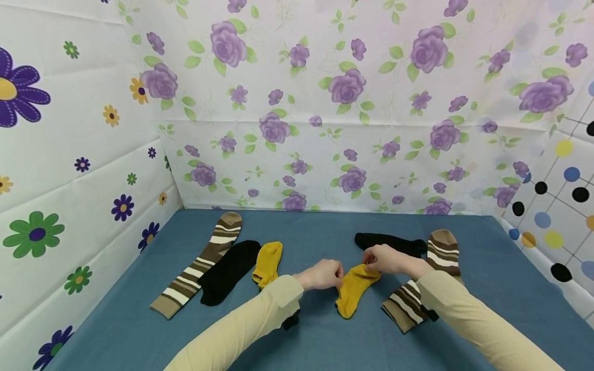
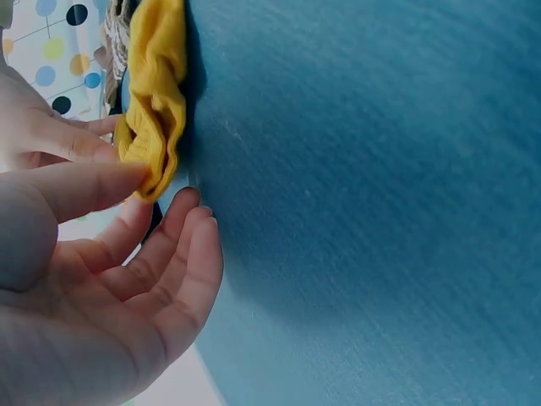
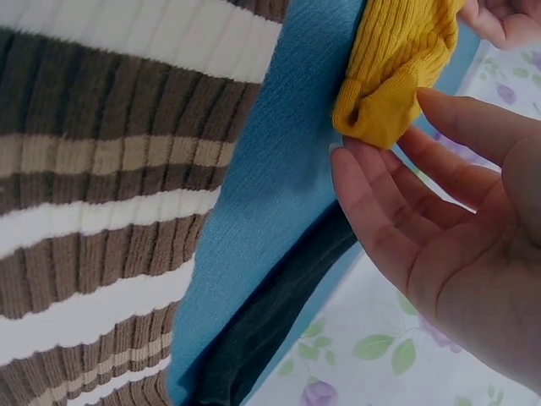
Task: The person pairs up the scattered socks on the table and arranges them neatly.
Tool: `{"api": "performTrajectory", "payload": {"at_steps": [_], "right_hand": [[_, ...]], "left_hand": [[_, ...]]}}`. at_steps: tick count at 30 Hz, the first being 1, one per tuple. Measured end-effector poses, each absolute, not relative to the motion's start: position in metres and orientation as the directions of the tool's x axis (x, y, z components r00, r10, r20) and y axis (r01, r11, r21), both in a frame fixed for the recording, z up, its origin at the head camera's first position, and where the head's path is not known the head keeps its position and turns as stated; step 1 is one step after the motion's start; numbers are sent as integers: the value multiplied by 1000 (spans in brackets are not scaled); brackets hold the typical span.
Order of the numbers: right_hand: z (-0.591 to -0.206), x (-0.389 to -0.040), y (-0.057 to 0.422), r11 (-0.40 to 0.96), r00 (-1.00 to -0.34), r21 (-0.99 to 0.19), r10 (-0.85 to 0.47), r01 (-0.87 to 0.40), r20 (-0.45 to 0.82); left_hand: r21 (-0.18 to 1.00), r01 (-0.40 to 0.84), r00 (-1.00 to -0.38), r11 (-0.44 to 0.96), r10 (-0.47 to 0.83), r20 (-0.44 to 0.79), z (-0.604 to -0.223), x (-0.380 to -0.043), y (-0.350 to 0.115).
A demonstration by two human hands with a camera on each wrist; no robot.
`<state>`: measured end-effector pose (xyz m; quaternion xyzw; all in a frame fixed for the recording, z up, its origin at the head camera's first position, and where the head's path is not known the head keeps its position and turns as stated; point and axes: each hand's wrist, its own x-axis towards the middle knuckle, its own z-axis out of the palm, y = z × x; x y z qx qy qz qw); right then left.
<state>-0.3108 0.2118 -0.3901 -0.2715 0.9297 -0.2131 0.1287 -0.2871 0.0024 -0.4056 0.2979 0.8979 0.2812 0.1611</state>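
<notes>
A short yellow sock (image 1: 353, 291) lies on the blue cloth between both hands, its toe toward the front. My left hand (image 1: 323, 274) pinches the left side of its opening between thumb and forefinger; the other fingers curve loosely below in the left wrist view. With thumb and fingertips, my right hand (image 1: 387, 259) pinches the ribbed cuff (image 3: 385, 106) at the right side. A second yellow sock (image 1: 268, 263) rests to the left, partly hidden behind the left sleeve.
On the left lie a brown-and-white striped sock (image 1: 199, 268) and a black sock (image 1: 230, 272), overlapping. At right are another black sock (image 1: 390, 242) and a striped sock (image 1: 402, 305), partly under the right sleeve. A floral curtain (image 1: 297, 103) backs the blue table (image 1: 320, 345).
</notes>
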Motion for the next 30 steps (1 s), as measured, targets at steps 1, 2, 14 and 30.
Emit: {"api": "performTrajectory", "payload": {"at_steps": [1,2,14,30], "right_hand": [[-390,-310,212,761,-820,-470,-558,-447,-126],[-389,-310,211,761,-822,-479,-555,-438,-129],[-393,-308,209,749,-841,-564,-515,-347,-165],[-397,-305,208,690,-816,-616,-564,-381,-127]], "left_hand": [[605,441,-775,663,621,-115,-405,-287,2],[610,435,-781,662,615,-110,-405,-287,1],[689,383,-827,615,560,-40,-402,-287,-7],[697,316,-878,643,476,-42,-403,-291,-7]]}}
